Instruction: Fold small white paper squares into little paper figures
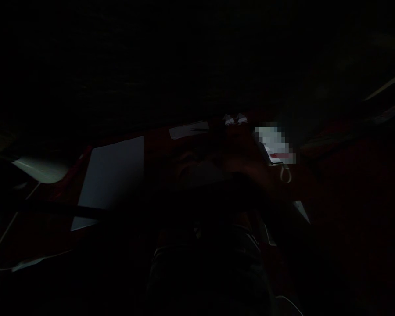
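The scene is almost entirely dark. A lit phone screen (274, 142) glows right of centre on a reddish surface (332, 175). A dim shape that looks like my right hand (250, 169) lies just left of and below the phone; its fingers are lost in shadow. Another faint shape near the middle may be my left hand (192, 169), resting on a dark flat object; whether it is open or closed does not show. A pale grey flat sheet or closed laptop (113, 177) lies to its left.
A white cable (1, 245) loops at the lower left. A white paper slip (188, 129) and two small folded white pieces (235, 118) lie at the back. A small white ring (285, 175) sits below the phone.
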Available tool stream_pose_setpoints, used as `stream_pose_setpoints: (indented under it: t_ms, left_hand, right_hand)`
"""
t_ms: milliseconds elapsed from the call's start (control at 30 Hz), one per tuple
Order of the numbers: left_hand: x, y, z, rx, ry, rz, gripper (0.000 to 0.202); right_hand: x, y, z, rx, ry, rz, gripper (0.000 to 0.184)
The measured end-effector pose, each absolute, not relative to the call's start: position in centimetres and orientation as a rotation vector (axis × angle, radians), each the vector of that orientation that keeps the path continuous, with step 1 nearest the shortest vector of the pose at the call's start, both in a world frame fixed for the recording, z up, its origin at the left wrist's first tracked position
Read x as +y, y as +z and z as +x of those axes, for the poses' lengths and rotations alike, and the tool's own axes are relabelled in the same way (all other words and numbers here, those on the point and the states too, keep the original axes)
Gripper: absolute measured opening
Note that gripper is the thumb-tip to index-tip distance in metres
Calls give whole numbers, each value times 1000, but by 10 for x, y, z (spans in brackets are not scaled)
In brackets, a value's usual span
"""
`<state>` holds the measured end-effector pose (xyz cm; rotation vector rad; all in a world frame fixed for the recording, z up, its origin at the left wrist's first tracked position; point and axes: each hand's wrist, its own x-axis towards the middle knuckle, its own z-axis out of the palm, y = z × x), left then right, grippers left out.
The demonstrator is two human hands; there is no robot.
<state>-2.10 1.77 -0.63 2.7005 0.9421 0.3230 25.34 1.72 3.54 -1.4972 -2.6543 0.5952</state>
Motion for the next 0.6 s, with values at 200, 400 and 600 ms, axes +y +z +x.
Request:
stream_pose_setpoints:
  t_ms: [200, 400, 600]
  left_hand:
    - [20, -5, -22, 907, 352, 2749, 43]
    - [22, -9, -22, 909, 353, 2740, 46]
    - [23, -14, -22, 931, 358, 2734, 55]
  right_hand:
    - [18, 24, 255, -2636, 448, -1342, 41]
    - [20, 22, 263, -2572, 516, -1356, 44]
    - [21, 24, 263, -2564, 518, -1380, 49]
